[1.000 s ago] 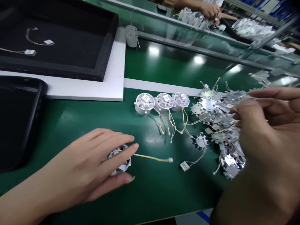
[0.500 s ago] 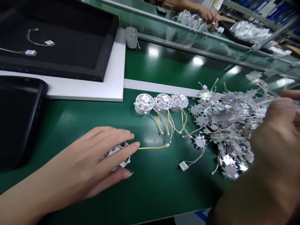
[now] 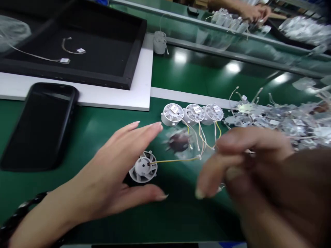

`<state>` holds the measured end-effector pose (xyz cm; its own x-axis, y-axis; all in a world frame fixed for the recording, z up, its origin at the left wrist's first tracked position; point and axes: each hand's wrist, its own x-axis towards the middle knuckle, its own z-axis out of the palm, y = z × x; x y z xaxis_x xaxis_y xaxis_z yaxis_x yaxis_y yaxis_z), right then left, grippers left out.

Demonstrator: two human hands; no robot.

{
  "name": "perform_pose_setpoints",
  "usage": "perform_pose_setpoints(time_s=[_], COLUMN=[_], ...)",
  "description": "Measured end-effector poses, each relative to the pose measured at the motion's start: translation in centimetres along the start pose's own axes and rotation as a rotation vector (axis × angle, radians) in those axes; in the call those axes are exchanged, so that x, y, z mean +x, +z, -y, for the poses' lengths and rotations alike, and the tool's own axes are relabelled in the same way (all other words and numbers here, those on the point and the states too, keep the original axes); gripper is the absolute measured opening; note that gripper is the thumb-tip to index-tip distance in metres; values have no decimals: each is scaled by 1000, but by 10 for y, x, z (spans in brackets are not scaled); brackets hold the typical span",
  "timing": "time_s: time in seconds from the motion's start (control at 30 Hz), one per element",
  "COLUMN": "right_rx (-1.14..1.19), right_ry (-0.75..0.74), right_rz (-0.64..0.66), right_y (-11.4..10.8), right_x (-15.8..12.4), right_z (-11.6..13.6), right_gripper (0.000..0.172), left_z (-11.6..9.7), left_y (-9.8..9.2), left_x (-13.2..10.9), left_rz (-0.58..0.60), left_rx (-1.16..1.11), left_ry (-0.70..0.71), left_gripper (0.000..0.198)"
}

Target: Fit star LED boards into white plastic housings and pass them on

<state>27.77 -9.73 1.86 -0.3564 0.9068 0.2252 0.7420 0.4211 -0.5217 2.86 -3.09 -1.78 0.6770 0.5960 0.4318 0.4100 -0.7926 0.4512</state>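
Observation:
My left hand (image 3: 113, 172) is open, thumb and fingers spread around a small white fan housing (image 3: 143, 167) on the green table. From the fan's hub a yellow and white wire (image 3: 176, 160) runs right to a small connector. My right hand (image 3: 240, 165), smeared by motion, is closed in a pinch; what lies between its fingers is hidden. Ahead of its fingertips a dark, spiky disc (image 3: 179, 142) shows blurred, with a clear film-like haze around it. I cannot tell how it connects to the hand. Three labelled fans (image 3: 172, 114) with trailing wires stand in a row behind.
Spiky silvery discs with wires form a pile (image 3: 274, 120) at the right. A black phone (image 3: 41, 127) lies left, below a black tray (image 3: 103, 62) on a white board (image 3: 141, 93). One white cylinder (image 3: 160, 43) stands by the rail. Across it, a co-worker's hands (image 3: 254, 13) handle white parts.
My right hand has come left from the pile, and the blurred spiky disc now shows near the fans. My left hand has lifted off the fan housing and spread wider. The view has shifted left.

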Motion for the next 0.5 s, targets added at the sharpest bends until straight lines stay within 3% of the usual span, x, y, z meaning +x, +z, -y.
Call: perform_pose_setpoints(time_s=[0.13, 0.2, 0.33, 0.5], right_rx=[550, 639, 460, 226], right_ry=[50, 67, 121, 69], right_rz=[82, 52, -171, -57], right_y=[4, 5, 9, 10], right_x=[18, 24, 28, 34], right_z=[11, 9, 2, -2], right_gripper=[38, 38, 43, 32], left_z=[-3, -4, -5, -8], left_y=[0, -2, -5, -9], left_x=[3, 4, 5, 4], left_rz=[-49, -105, -152, -124], left_rx=[-30, -1, 69, 142], left_ry=[-74, -132, -158, -140], left_gripper=[57, 53, 45, 36])
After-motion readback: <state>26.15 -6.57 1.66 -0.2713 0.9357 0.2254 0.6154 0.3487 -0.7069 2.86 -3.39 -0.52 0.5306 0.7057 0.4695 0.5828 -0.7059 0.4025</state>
